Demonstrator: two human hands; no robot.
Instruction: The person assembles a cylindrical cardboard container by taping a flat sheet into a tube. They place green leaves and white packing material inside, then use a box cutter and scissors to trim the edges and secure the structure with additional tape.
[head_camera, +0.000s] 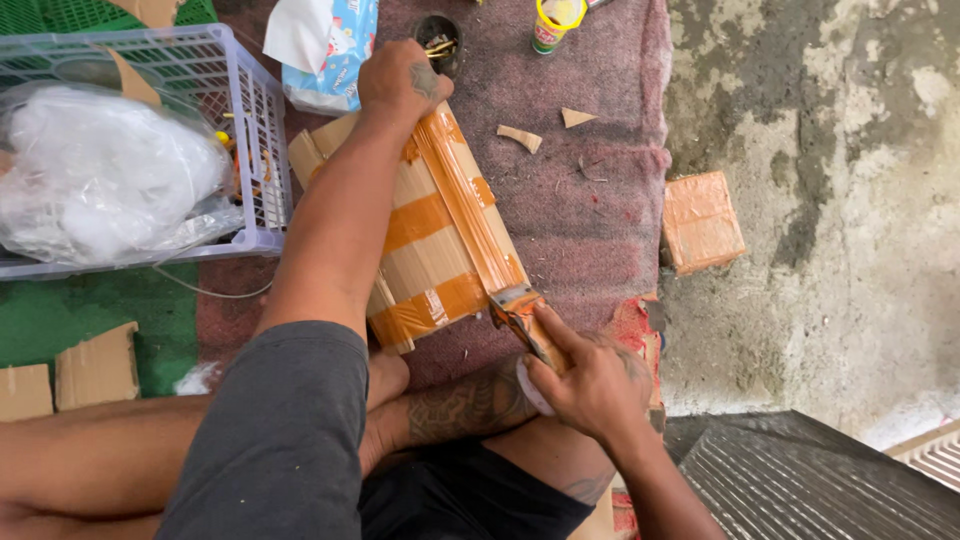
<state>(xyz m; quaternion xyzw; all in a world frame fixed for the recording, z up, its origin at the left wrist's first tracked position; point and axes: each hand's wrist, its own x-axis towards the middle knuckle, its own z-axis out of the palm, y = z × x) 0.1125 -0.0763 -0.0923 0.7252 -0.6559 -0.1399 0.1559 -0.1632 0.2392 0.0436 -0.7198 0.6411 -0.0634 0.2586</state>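
Hands work mid-frame: the left hand presses the cardboard parcel's far end, fingers curled; the right hand grips a tape dispenser at its near corner.

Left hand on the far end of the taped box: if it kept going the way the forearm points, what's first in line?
Probably the small dark cup just beyond the left hand, which grips the taped cardboard box; the tissue pack sits slightly to the side. Depth is unclear.
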